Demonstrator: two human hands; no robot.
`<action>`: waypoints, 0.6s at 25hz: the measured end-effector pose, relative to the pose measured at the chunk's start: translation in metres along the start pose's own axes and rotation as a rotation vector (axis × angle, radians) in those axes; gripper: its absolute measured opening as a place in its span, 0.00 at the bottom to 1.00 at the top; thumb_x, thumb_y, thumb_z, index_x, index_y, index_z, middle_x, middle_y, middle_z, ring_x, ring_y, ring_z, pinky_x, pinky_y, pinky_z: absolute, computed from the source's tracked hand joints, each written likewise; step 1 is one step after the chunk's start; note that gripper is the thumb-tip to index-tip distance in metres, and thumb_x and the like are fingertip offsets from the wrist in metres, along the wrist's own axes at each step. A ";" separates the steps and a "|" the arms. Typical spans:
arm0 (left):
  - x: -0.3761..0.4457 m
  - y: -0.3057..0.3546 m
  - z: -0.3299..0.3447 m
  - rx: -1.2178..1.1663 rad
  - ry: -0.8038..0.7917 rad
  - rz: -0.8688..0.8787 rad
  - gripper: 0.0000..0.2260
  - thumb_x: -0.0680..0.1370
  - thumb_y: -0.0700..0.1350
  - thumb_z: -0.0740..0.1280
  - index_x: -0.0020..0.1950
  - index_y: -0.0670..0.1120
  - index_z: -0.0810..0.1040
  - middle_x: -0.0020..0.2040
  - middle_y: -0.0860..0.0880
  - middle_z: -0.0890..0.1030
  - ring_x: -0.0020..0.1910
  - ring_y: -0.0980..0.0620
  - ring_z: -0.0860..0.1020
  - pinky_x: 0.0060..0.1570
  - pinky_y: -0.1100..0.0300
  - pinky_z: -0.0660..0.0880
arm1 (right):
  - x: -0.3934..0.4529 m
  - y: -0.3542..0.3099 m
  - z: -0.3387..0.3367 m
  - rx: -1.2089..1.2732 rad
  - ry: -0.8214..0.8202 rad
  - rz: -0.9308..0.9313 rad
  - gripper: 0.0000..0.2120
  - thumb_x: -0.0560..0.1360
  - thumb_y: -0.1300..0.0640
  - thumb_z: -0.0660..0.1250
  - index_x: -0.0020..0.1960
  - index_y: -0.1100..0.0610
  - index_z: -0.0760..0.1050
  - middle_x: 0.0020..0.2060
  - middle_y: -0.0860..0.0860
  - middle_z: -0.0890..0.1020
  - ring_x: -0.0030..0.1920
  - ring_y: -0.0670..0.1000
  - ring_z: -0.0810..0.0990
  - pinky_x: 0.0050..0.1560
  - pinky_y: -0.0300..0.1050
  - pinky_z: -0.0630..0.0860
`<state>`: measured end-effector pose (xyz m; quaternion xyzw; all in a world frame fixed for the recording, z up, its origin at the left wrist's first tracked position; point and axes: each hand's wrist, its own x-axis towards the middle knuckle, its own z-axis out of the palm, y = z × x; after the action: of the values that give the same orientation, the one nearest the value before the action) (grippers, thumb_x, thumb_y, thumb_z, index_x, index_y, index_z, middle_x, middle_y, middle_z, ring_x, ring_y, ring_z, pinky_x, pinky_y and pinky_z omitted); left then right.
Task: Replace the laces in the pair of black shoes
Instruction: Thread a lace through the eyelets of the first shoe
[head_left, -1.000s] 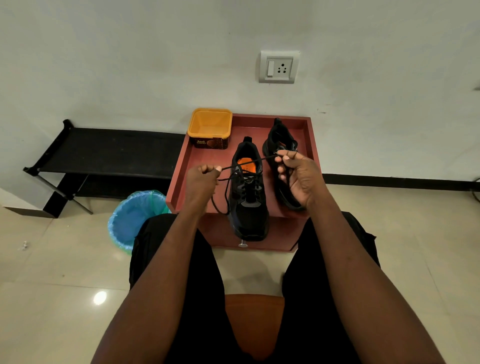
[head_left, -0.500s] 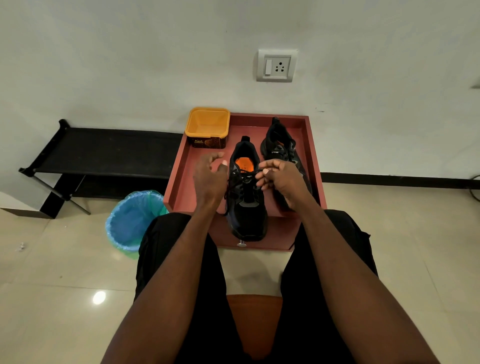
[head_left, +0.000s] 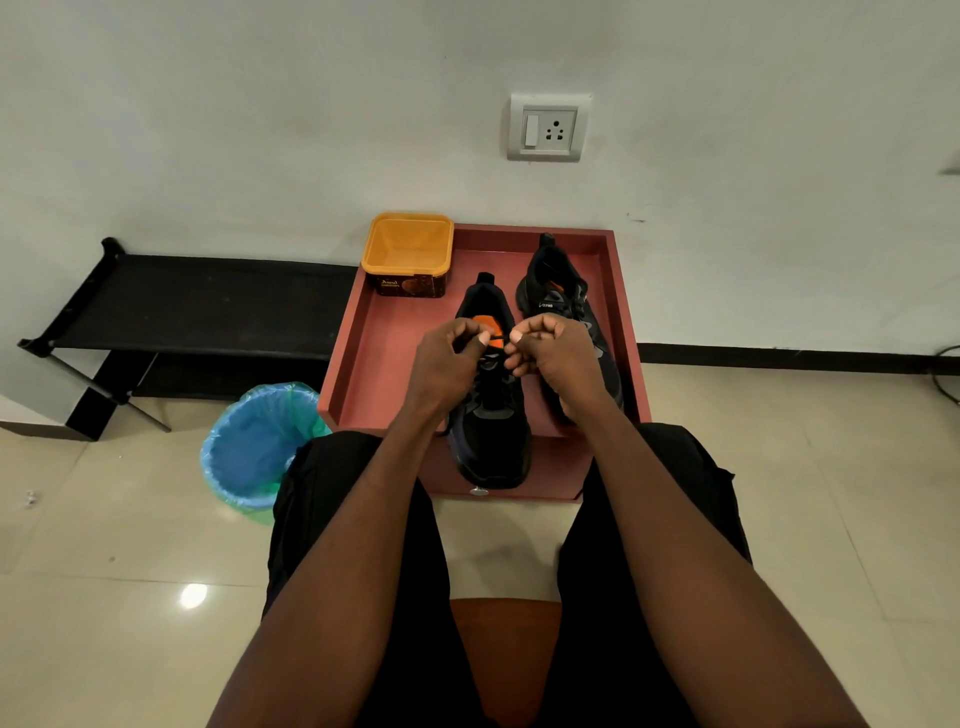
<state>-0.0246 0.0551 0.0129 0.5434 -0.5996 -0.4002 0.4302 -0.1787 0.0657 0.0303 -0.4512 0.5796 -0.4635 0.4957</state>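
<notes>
Two black shoes stand on a red tray (head_left: 384, 353). The near shoe (head_left: 493, 441) has an orange insole and its toe reaches past the tray's front edge. The far shoe (head_left: 558, 280) lies to its right, partly hidden by my right wrist. Both hands hover over the near shoe's tongue, almost touching. My left hand (head_left: 447, 364) pinches one end of the black lace (head_left: 497, 340), and my right hand (head_left: 556, 353) pinches the other end. The rest of the lace is hidden under my hands.
An orange tub (head_left: 408, 249) sits at the tray's back left corner. A blue bin (head_left: 260, 447) with a green liner stands left of my knee. A black low rack (head_left: 197, 306) runs along the wall. A wall socket (head_left: 548, 127) is above the tray.
My hands have come together over the near shoe; a second ago they were wide apart, pulling the lace ends taut to either side.
</notes>
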 end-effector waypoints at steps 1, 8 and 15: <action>0.001 0.000 0.001 0.021 0.003 -0.010 0.06 0.81 0.41 0.65 0.52 0.44 0.82 0.46 0.52 0.83 0.47 0.57 0.80 0.51 0.61 0.76 | 0.000 0.000 0.000 -0.031 0.023 -0.009 0.05 0.79 0.66 0.66 0.50 0.68 0.78 0.35 0.57 0.81 0.30 0.46 0.80 0.32 0.38 0.77; 0.009 -0.001 0.010 -0.038 -0.076 -0.014 0.04 0.76 0.41 0.72 0.49 0.50 0.82 0.45 0.52 0.83 0.47 0.55 0.81 0.51 0.56 0.78 | 0.005 -0.003 0.002 0.104 0.063 0.056 0.07 0.77 0.70 0.66 0.51 0.61 0.78 0.36 0.56 0.82 0.33 0.48 0.80 0.36 0.38 0.78; 0.022 -0.007 0.018 -0.047 -0.035 -0.034 0.04 0.78 0.44 0.70 0.48 0.43 0.82 0.46 0.45 0.83 0.46 0.49 0.82 0.47 0.53 0.78 | 0.010 -0.001 0.000 0.094 0.086 0.116 0.09 0.78 0.63 0.69 0.57 0.64 0.77 0.43 0.60 0.85 0.35 0.51 0.82 0.34 0.39 0.76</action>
<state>-0.0405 0.0328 0.0030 0.5362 -0.5881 -0.4309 0.4254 -0.1801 0.0560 0.0300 -0.3729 0.6033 -0.4796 0.5168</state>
